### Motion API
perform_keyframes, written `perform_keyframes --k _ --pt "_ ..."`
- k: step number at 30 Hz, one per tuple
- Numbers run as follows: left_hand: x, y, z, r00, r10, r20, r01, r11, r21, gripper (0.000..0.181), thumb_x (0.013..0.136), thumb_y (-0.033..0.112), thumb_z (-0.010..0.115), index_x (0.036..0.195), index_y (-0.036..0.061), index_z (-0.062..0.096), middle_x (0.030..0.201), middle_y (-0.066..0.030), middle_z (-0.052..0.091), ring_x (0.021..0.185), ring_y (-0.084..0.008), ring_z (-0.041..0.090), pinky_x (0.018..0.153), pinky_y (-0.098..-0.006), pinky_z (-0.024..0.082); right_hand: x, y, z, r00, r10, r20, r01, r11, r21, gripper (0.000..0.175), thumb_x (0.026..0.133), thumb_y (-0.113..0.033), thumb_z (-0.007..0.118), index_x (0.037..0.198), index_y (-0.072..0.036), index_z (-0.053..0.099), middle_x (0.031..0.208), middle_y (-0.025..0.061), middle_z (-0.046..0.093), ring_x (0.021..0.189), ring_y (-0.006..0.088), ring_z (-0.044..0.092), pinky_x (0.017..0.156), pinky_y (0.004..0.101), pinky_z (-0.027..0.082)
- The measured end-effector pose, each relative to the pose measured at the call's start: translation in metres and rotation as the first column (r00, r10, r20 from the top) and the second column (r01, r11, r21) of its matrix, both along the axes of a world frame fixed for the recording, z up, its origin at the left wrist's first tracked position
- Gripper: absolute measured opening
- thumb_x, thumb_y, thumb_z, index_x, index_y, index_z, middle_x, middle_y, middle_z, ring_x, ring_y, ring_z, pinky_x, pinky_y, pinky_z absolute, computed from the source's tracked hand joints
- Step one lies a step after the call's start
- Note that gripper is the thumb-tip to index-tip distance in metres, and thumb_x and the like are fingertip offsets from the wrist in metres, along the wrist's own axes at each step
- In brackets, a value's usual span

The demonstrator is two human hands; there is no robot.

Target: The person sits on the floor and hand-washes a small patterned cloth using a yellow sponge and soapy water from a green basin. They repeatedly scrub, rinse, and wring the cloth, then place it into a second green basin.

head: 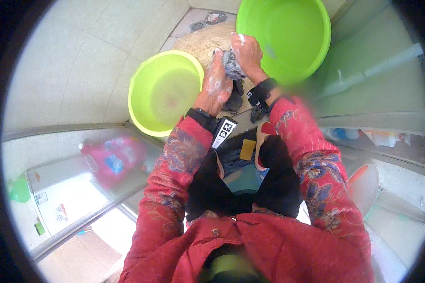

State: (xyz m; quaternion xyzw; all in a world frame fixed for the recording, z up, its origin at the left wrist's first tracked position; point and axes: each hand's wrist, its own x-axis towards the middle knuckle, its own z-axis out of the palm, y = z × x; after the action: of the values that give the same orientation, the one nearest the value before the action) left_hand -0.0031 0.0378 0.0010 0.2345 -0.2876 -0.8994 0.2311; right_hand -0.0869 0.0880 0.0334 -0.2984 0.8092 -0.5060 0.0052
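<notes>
A bunched grey-and-white patterned cloth (232,64) is gripped between my two hands, above the floor between the basins. My left hand (216,83) has it from the left side, with white suds on the fingers and the back of the hand. From the right, my right hand (247,53) clasps the same cloth, also with suds on it. Below the hands lie a dark cloth (234,100) and a smaller dark crumpled piece (258,114). A yellow-green basin (131,95) stands beside my left hand. The larger green basin (326,39) is next to my right hand.
A beige mat (189,42) covers the floor ahead, with a drain grate (197,26) beyond it. Near my slippers (260,155) lies a yellow rectangular block (247,149). Tiled wall (92,63) bounds the left; a glass panel (368,92) bounds the right.
</notes>
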Motion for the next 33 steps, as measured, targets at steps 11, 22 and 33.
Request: perform_keyframes --k 11,22,33 --pt "0.001 -0.001 0.001 0.995 0.006 -0.098 0.0 0.998 0.061 0.021 0.092 0.025 0.039 0.099 0.0095 0.051 0.095 -0.0055 0.057 0.084 -0.0177 0.055 0.077 -0.0319 0.046 0.008 -0.006 -0.015 0.957 -0.007 -0.29 -0.023 0.995 -0.1 0.03 0.082 -0.032 0.05 0.067 -0.006 0.057 0.061 0.017 0.054 0.057 0.0363 0.053 0.05 0.0428 0.04" --pt "0.006 -0.033 0.013 0.929 0.2 -0.312 -0.216 0.976 -0.015 0.036 0.093 0.032 0.034 0.107 0.0028 0.05 0.105 -0.0127 0.057 0.096 -0.0255 0.055 0.088 -0.0425 0.043 -0.03 0.016 -0.02 0.718 0.531 0.451 -0.378 0.841 -0.388 0.038 0.079 -0.037 0.056 0.106 -0.011 0.055 0.094 0.0122 0.059 0.069 0.0254 0.06 0.064 0.0402 0.049" --pt "0.022 -0.049 0.0 0.994 -0.057 -0.089 0.07 0.987 0.144 0.026 0.085 0.025 0.055 0.1 0.0038 0.052 0.096 -0.0093 0.058 0.084 -0.0196 0.057 0.076 -0.0356 0.05 -0.004 0.005 0.022 0.71 0.638 -0.299 -0.665 0.747 0.016 0.021 0.066 -0.017 0.062 0.081 -0.004 0.057 0.075 0.0092 0.055 0.073 0.0254 0.057 0.064 0.0361 0.047"
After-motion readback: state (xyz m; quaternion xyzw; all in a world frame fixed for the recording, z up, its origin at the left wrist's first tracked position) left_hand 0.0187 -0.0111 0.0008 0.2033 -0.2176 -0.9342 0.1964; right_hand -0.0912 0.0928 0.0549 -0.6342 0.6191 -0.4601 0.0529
